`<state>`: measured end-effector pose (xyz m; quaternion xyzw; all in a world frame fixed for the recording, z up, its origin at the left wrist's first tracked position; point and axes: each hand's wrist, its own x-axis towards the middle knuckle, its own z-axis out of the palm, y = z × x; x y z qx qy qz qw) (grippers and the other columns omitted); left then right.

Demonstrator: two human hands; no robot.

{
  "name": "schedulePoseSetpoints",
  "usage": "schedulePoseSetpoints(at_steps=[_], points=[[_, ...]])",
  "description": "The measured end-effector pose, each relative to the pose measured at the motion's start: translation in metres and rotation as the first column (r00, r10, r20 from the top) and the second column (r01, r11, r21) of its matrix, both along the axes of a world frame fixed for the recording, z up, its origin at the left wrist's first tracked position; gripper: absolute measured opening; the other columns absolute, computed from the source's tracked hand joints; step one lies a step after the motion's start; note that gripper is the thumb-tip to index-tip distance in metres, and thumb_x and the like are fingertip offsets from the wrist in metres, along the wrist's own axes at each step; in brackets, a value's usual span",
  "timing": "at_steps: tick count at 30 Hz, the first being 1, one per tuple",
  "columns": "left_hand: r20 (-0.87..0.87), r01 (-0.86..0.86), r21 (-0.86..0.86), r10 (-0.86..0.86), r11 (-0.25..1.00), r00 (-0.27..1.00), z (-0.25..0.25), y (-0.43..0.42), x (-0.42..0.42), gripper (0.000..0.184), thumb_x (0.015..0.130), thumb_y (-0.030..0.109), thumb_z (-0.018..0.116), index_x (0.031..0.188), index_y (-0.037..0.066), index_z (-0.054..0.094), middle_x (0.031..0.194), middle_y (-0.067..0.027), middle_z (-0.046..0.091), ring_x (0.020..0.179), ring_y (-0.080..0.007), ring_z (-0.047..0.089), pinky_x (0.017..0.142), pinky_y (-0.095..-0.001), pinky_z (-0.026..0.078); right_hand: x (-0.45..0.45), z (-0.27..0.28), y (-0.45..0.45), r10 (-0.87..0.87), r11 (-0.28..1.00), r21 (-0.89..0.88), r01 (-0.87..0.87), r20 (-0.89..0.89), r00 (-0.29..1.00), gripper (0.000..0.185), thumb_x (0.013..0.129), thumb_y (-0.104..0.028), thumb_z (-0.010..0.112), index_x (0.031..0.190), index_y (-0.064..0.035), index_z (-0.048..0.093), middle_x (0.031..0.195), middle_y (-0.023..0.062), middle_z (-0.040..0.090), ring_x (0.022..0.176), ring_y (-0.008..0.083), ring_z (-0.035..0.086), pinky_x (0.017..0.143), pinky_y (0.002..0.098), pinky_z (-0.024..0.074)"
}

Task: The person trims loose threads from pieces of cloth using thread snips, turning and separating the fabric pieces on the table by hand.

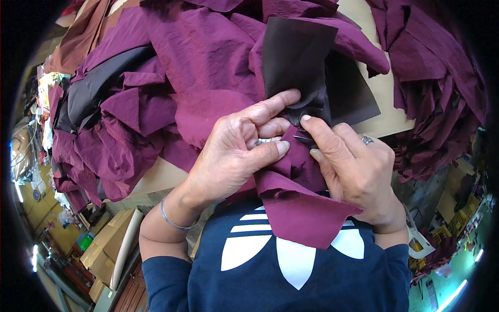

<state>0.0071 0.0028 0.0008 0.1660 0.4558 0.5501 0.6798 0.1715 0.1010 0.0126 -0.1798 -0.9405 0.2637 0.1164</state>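
My left hand (239, 138) is closed, its thumb and fingers pinching a maroon fabric piece (306, 208) in front of my chest. Its index finger stretches out against a black fabric panel (296, 57) that is joined or gathered with the maroon cloth. My right hand (353, 161) is closed around small thread snips (304, 139); only their dark pointed tips show, close to the cloth between my hands. Most of the snips is hidden by my fingers. The lower end of the maroon piece hangs over my shirt.
Heaped maroon fabric (202, 57) covers much of the pale table (156, 177), with more maroon pieces (436, 67) piled at the right. Brown cloth (78, 41) lies at the far left. Below stands a cardboard box (106, 249) beside a long roll (126, 247).
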Motion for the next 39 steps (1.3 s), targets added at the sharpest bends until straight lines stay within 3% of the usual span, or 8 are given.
schedulePoseSetpoints(at_steps=[3, 6, 12, 18, 21, 36, 39], points=[[-0.016, -0.047, -0.034, 0.046, 0.998, 0.999, 0.000, 0.001, 0.005, 0.057, 0.078, -0.009, 0.052, 0.131, -0.006, 0.030, 0.097, -0.0073, 0.058, 0.079, -0.0032, 0.053, 0.070, -0.0131, 0.043, 0.001, 0.002, -0.003, -0.010, 0.994, 0.112, 0.006, 0.040, 0.999, 0.040, 0.070, -0.003, 0.061, 0.110, -0.0040, 0.057, 0.064, 0.0061, 0.046, 0.047, 0.0182, 0.047, 0.045, 0.0286, 0.0383], [-0.021, 0.028, 0.019, -0.028, 0.999, 0.999, 0.001, -0.001, 0.002, 0.053, 0.082, -0.006, 0.049, 0.131, -0.006, 0.029, 0.096, -0.0039, 0.051, 0.079, -0.0019, 0.045, 0.069, -0.0148, 0.039, 0.001, 0.004, -0.004, -0.021, 0.982, 0.189, 0.009, 0.060, 0.998, 0.040, 0.070, -0.003, 0.061, 0.109, -0.0019, 0.057, 0.063, 0.0050, 0.047, 0.047, 0.0164, 0.047, 0.044, 0.0276, 0.0380], [0.028, -0.009, 0.043, 0.008, 0.999, 1.000, 0.003, 0.000, 0.005, 0.053, 0.082, -0.006, 0.049, 0.131, -0.007, 0.029, 0.093, -0.0021, 0.050, 0.080, -0.0023, 0.045, 0.071, -0.0152, 0.040, 0.002, 0.007, -0.006, 0.001, 0.951, 0.307, -0.031, 0.097, 0.995, 0.039, 0.071, -0.004, 0.060, 0.110, 0.0012, 0.056, 0.066, 0.0051, 0.048, 0.049, 0.0147, 0.047, 0.046, 0.0264, 0.0387], [0.003, -0.067, -0.029, 0.068, 0.997, 0.998, 0.003, 0.002, 0.012, 0.058, 0.078, -0.010, 0.051, 0.132, -0.006, 0.028, 0.088, -0.0016, 0.054, 0.076, -0.0010, 0.049, 0.070, -0.0126, 0.041, 0.002, 0.003, -0.008, 0.009, 0.962, 0.271, -0.027, 0.066, 0.998, 0.040, 0.071, -0.004, 0.061, 0.109, 0.0043, 0.055, 0.071, 0.0073, 0.051, 0.051, 0.0150, 0.049, 0.048, 0.0263, 0.0398], [-0.021, -0.031, 0.027, 0.031, 0.999, 0.999, 0.001, 0.000, 0.012, 0.053, 0.083, -0.006, 0.049, 0.131, -0.007, 0.028, 0.086, 0.0002, 0.046, 0.076, -0.0016, 0.042, 0.069, -0.0147, 0.038, 0.003, 0.002, -0.009, 0.013, 0.956, 0.290, -0.038, 0.087, 0.996, 0.041, 0.071, -0.004, 0.061, 0.110, 0.0047, 0.054, 0.072, 0.0077, 0.051, 0.052, 0.0151, 0.050, 0.049, 0.0261, 0.0402], [-0.045, -0.025, 0.059, 0.028, 0.998, 0.999, 0.000, 0.000, 0.015, 0.052, 0.082, -0.008, 0.047, 0.131, -0.007, 0.029, 0.086, 0.0011, 0.045, 0.074, -0.0013, 0.039, 0.066, -0.0144, 0.036, 0.003, 0.001, -0.012, -0.008, 0.948, 0.316, -0.021, 0.090, 0.996, 0.041, 0.072, -0.005, 0.061, 0.111, 0.0045, 0.055, 0.071, 0.0076, 0.052, 0.054, 0.0150, 0.052, 0.050, 0.0257, 0.0414], [-0.087, -0.001, 0.069, 0.007, 0.998, 0.996, -0.003, -0.001, 0.014, 0.053, 0.082, -0.008, 0.047, 0.131, -0.008, 0.029, 0.087, 0.0003, 0.046, 0.074, -0.0018, 0.040, 0.067, -0.0146, 0.036, 0.002, -0.014, -0.011, -0.017, 0.895, 0.445, 0.032, -0.037, 0.999, 0.039, 0.064, -0.010, 0.054, 0.101, 0.0023, 0.060, 0.065, 0.0024, 0.046, 0.046, 0.0081, 0.045, 0.043, 0.0217, 0.0360]])
